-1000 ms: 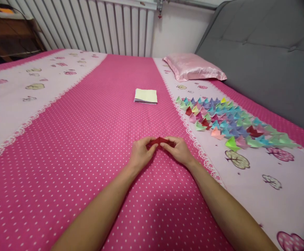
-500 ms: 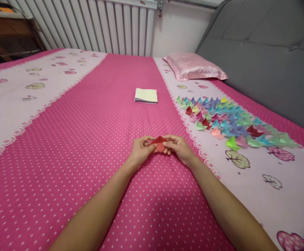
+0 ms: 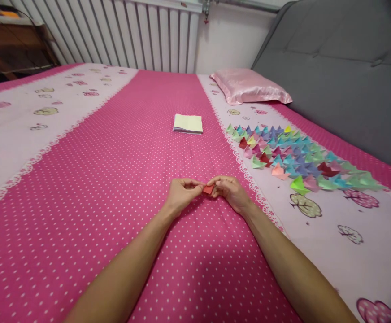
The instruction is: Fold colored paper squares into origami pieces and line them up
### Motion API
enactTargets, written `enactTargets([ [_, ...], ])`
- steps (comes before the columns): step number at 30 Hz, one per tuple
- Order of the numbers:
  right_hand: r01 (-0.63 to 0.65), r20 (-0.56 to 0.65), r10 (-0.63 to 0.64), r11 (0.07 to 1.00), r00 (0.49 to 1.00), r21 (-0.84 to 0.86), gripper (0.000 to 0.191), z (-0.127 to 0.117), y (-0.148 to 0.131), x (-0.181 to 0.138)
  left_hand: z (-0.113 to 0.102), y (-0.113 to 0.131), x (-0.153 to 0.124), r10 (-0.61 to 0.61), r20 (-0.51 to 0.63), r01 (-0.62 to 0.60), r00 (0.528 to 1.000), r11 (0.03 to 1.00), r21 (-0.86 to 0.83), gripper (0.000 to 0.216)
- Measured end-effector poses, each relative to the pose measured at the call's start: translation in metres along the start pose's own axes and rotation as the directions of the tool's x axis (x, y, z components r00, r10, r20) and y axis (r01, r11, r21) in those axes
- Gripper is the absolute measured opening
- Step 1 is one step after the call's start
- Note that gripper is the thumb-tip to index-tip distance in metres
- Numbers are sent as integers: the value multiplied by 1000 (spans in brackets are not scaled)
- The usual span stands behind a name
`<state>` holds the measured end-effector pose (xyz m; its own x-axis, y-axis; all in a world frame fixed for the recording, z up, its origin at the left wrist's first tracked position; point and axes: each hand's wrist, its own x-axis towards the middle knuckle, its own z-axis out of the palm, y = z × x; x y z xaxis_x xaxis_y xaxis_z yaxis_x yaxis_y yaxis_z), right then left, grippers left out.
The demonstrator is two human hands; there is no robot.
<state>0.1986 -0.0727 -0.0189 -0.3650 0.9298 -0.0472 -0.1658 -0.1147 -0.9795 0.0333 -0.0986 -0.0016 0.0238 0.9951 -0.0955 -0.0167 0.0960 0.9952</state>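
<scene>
A small red folded paper piece is pinched between both hands just above the pink dotted bedspread. My left hand grips its left side with closed fingers. My right hand grips its right side, fingers curled over it. Most of the paper is hidden by my fingertips. To the right lies a spread of several folded paper pieces in green, blue, pink, purple and red. A stack of pale yellow paper sheets lies farther up the bed.
A pink satin pillow rests at the bed's far right, against a grey padded headboard. A white radiator lines the far wall. A dark wooden piece of furniture stands at the far left.
The red paper was a wider shape between my fingers; now it is folded smaller and mostly covered. My hands have stayed in the same spot, fingertips closing together.
</scene>
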Motion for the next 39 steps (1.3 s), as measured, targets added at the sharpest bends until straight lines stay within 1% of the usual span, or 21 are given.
enactTargets([
  [2,58,-1,-58,996,998,-67,15,0,2,0,0,2,0,15,23,-15,1000,1000,12,15],
  [5,122,8,-122,986,992,-111,23,1,4,0,1,4,-1,29,49,-27,998,999,-45,14],
  [7,153,4,-153,980,988,-128,31,2,5,1,1,6,-1,34,34,-31,999,996,-81,23],
  [9,167,-2,-169,972,986,-163,38,2,5,1,0,6,-1,34,6,-33,999,997,-70,37],
  [10,167,-6,-171,969,985,-182,39,2,5,1,0,5,0,35,-4,-36,999,998,-48,41],
  [11,167,-11,-173,965,985,-204,37,2,5,1,-1,5,0,40,-11,-40,999,999,-15,40],
  [14,183,-24,-196,947,980,-264,26,1,4,1,-3,1,2,69,-11,-68,998,992,109,24],
  [18,270,0,-287,899,958,-345,17,2,2,0,-5,-3,3,167,-10,-160,986,959,235,16],
  [22,325,16,-352,843,936,-430,11,5,-2,-3,-4,-4,1,288,-11,-270,958,910,316,14],
  [26,384,19,-433,777,901,-499,9,6,-3,-3,-3,-2,-3,390,18,-366,921,846,388,11],
  [28,388,16,-449,751,893,-534,7,5,-3,-3,-2,-1,-4,406,29,-382,913,830,407,10],
  [30,374,14,-442,741,897,-558,7,4,-3,-2,-2,-1,-4,401,34,-377,915,826,419,9],
  [34,354,6,-427,741,904,-571,8,1,-5,-1,-2,-1,-5,387,37,-368,921,838,402,10],
  [39,336,-9,-416,748,909,-572,10,-4,-7,0,-3,0,-5,402,30,-379,915,833,404,11],
])
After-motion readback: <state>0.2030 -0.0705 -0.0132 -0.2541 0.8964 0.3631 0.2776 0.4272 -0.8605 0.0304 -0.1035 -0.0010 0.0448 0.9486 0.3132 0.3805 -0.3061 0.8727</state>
